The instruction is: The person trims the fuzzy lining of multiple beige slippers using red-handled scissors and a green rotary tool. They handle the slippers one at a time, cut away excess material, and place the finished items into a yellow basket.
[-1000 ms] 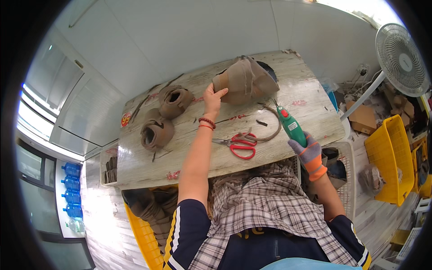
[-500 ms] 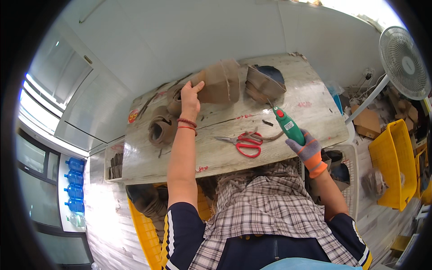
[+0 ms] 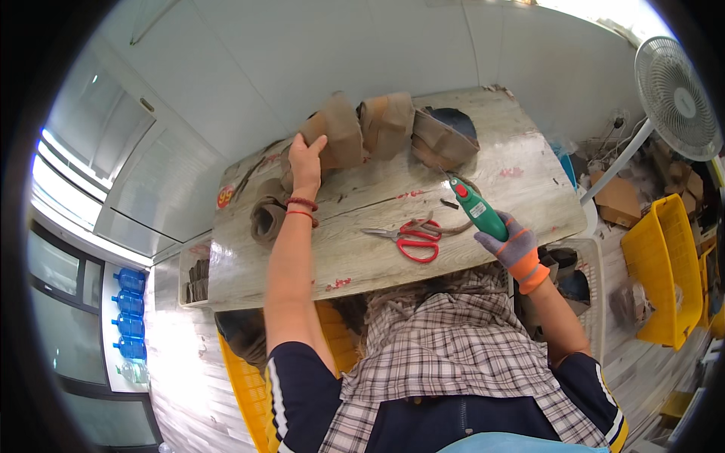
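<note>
My left hand [image 3: 306,160] is closed on a brown, tube-shaped fabric piece [image 3: 343,130] at the far side of the table. Beside it stands a similar brown piece [image 3: 387,124], next to a brown piece with a dark blue lining [image 3: 445,140]. In its grey and orange glove, my right hand [image 3: 515,248] grips a green handheld power tool [image 3: 483,214] with a red button. The tool's thin tip points toward the blue-lined piece; whether they touch I cannot tell. Red-handled scissors [image 3: 418,243] lie between my hands, by a brown strip [image 3: 453,230].
Left of my wrist a rolled brown piece [image 3: 266,219] rests on the wooden table [image 3: 355,268]. A small dark scrap [image 3: 449,204] lies near the tool. A yellow crate [image 3: 245,389] and a white basket [image 3: 596,302] stand below; a fan [image 3: 680,106] rises at right.
My left hand has moved slightly left. The brown material by it now shows as two separate pieces, one in my hand and one beside the blue-lined piece. The tool has shifted slightly left.
</note>
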A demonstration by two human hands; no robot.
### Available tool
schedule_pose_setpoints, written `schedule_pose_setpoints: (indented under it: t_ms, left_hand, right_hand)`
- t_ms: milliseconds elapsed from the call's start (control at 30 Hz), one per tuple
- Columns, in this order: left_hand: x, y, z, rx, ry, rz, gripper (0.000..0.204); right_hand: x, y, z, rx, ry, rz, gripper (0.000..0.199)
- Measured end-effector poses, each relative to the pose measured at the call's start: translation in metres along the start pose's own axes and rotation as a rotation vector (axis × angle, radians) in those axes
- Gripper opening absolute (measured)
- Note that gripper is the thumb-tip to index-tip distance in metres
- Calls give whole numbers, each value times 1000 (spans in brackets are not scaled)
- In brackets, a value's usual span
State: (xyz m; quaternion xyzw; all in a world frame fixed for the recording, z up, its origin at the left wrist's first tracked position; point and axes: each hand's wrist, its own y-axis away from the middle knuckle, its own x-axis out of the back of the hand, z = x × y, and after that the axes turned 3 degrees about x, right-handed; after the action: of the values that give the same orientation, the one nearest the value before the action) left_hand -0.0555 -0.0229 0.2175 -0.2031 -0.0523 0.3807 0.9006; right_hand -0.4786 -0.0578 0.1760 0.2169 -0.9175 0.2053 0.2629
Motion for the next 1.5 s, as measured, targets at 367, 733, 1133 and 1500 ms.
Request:
schedule_pose_setpoints:
  t_ms: [367, 733, 1133, 1500]
  left_hand:
    - [42, 17, 80, 483, 839, 228, 25]
    - [45, 90, 71, 818, 1220, -45, 32]
    - [14, 111, 74, 860, 1197, 57, 33]
    - [-28, 157, 104, 406, 1038, -85, 39]
  right_hand:
    - [8, -18, -18, 414, 320, 122, 64]
    - [13, -13, -32, 681, 374, 159, 64]
    - [18, 0, -46, 710, 449, 133, 65]
    - [12, 2, -73, 567, 143, 89, 62]
